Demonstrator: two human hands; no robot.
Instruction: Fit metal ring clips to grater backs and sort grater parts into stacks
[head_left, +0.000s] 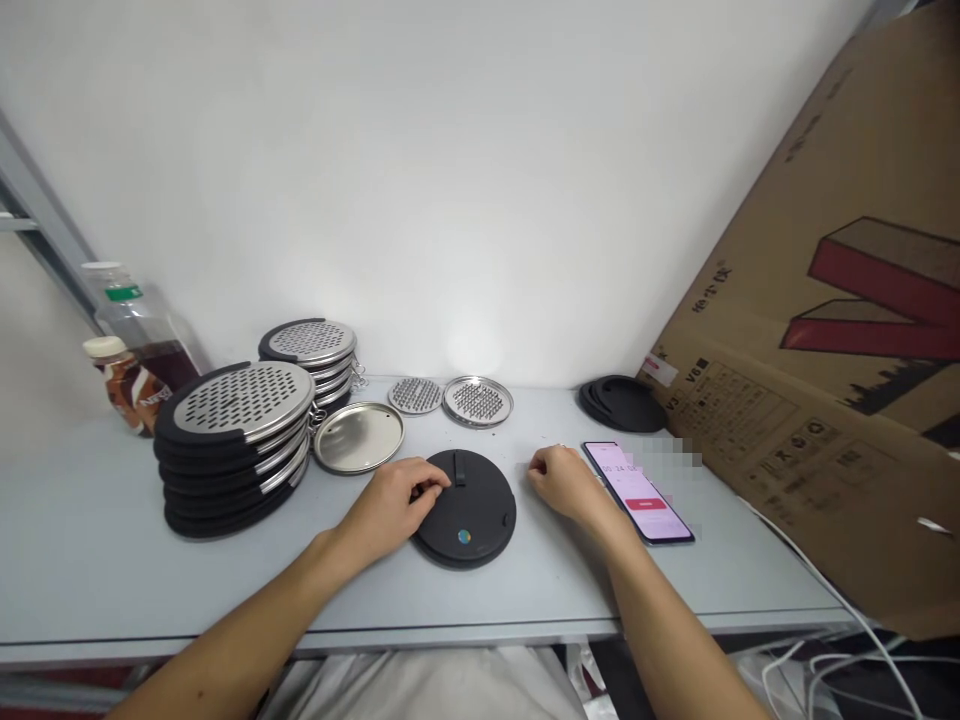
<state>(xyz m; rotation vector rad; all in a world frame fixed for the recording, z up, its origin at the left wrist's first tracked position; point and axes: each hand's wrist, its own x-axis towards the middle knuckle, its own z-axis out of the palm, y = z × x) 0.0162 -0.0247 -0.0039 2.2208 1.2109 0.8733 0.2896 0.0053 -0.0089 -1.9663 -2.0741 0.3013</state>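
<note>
- The left hand [390,505] rests at the left side of a black disc; its fingers [441,478] are bent, thumb near forefinger, touching the disc's top beside a short strap [460,468]. Whether they pinch anything cannot be told.
- The right hand [564,480] is low over the desk [555,585], its fingers curled inward and bunched, between the disc and a phone.
- The black disc [472,510] lies flat in front of the person: matt, round, thick-rimmed, with a small shiny round sticker [464,537] near its front and a small raised nub [507,520] at its right.
- Behind it lie two round perforated metal plates [478,402], rough with raised teeth; left of these is a shallow, smooth metal dish [360,437].
- Farther left, a front stack [236,445] and a rear stack [309,360] of round metal graters, slotted on top and edged in black.
- At back right, a low pile of black discs [624,402]; nearer, the flat, glossy phone [637,493].
- Smooth grey surface runs from the disc to the desk's straight front edge, and between disc and right hand.
- The white wall [465,180] bounds the back; a large cardboard box [817,400] slants along the right; two plastic bottles [127,385] stand at far left.
</note>
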